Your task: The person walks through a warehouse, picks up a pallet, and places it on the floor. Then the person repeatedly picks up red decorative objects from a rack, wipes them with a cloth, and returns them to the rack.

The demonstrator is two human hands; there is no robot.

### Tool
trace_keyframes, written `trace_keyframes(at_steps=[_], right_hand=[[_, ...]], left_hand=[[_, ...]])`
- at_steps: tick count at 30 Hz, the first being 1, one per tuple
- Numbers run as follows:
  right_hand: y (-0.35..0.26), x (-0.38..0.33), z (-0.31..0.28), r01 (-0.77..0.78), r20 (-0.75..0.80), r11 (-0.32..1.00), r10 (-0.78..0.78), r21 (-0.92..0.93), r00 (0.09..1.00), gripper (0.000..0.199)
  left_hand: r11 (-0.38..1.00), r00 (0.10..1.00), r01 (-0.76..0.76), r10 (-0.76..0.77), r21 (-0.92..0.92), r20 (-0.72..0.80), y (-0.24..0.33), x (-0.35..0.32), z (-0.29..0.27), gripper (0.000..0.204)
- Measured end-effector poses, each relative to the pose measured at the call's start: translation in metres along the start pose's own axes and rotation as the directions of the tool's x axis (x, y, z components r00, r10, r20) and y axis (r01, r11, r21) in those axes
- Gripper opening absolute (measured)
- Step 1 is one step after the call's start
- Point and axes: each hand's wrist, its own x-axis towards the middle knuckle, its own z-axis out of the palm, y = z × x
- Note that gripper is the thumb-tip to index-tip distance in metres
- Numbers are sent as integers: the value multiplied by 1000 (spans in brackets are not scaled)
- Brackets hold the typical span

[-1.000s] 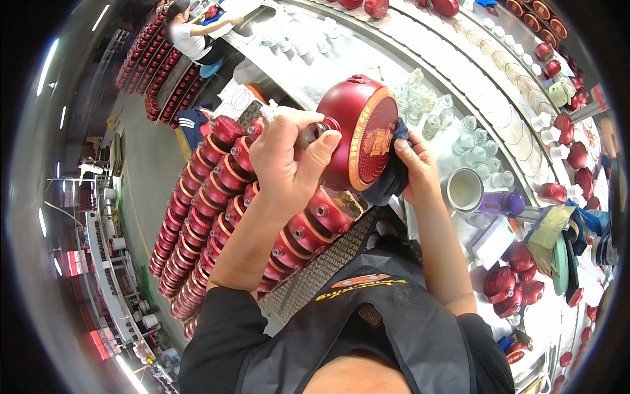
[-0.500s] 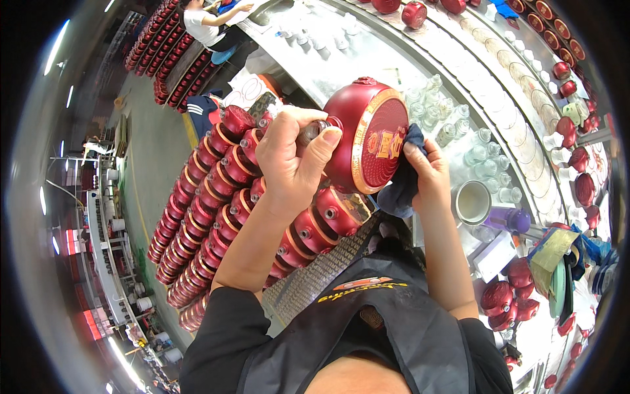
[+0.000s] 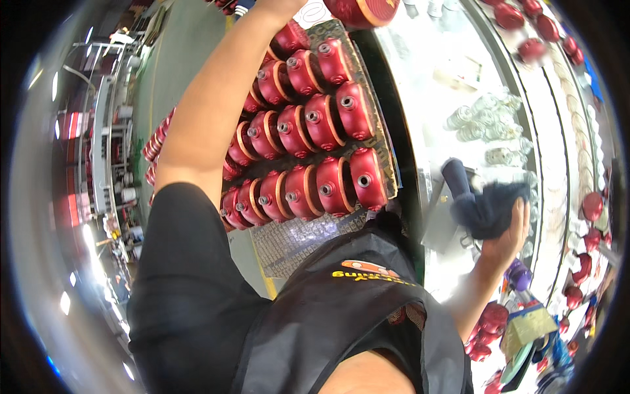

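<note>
1. Far left of the frame: metal racks (image 3: 105, 151) stand along a factory aisle, well apart from the work.
2. Left of centre: the left forearm rises to the top edge. The left hand (image 3: 279, 5) is almost wholly cut off there, so I cannot tell how its fingers stand.
3. Top centre: a red round part with a gold ring (image 3: 361, 10) shows just beside that hand; whether the hand grips it cannot be told.
4. Centre: rows of red parts (image 3: 308, 125) lie side by side on a patterned tray (image 3: 295, 243), touching one another.
5. Right of centre: the right hand (image 3: 502, 240) has its fingers clamped on a dark blue cloth (image 3: 482, 200), held over the pale surface (image 3: 426, 79), near clear glass pieces (image 3: 479, 121).
6. Judged risk: with the raised part at the edge of sight, a loose grip could drop it onto the packed rows and chip them; the trailing cloth could also sweep the glass pieces over.
</note>
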Motion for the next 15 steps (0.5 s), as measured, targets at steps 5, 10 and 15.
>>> trace_keyframes(at_steps=[5, 10, 15], right_hand=[[8, -15, -28, -64, 6, 996, 65, -54, 998, 33], [11, -19, -47, -77, 38, 995, 80, -69, 996, 40], [18, -22, -55, -106, -29, 969, 102, -222, 994, 44]], left_hand=[[944, 993, 91, -112, 316, 49, -108, 11, 40, 36], [872, 971, 217, -238, 440, -6, -196, -18, 90, 36], [808, 945, 263, -326, 528, 27, -255, -43, 115, 36]])
